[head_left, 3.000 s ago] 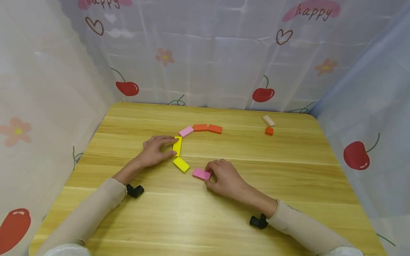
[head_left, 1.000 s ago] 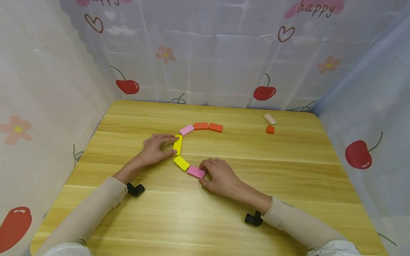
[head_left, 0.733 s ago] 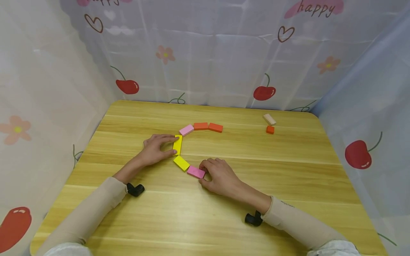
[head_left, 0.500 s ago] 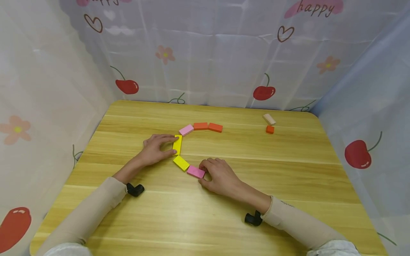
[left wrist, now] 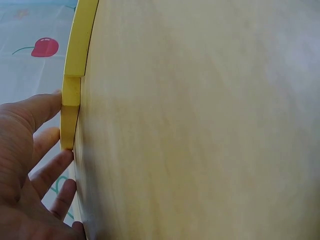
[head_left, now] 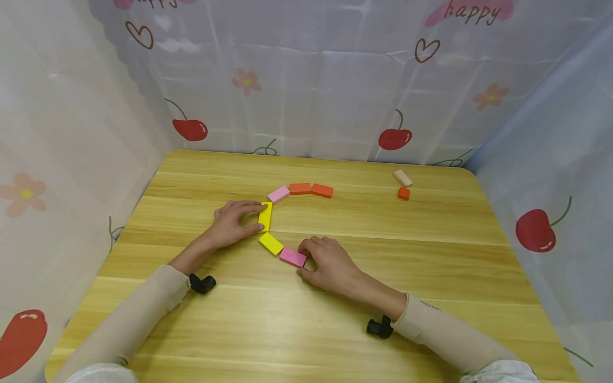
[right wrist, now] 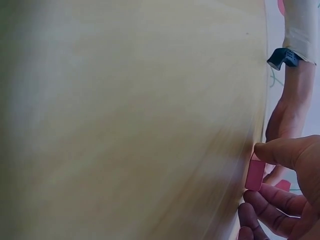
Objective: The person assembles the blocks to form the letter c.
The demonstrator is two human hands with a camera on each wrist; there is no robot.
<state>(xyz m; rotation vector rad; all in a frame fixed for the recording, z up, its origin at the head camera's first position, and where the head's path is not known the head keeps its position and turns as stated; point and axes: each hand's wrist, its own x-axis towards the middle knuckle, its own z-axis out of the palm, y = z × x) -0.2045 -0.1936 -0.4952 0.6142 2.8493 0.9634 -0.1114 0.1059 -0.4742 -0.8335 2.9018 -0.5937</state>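
A curved chain of flat rectangular blocks lies on the wooden table. My left hand holds the upright-lying yellow block at the bend, thumb near its close end and index finger at its far end. Below it sits a second, slanted yellow block. At the chain's near end, my right hand pinches a dark pink block between thumb and fingers; its left end meets the slanted yellow one. In the right wrist view, the pink block shows between thumb and fingertips.
The chain continues at the back with a light pink block and two orange blocks. Farther right lie a plain wood block and a small orange block. A patterned curtain surrounds the table.
Since three seconds ago, my right hand has slid the dark pink block left, closing the gap to the slanted yellow block. It has since stayed there. My left hand keeps its place.
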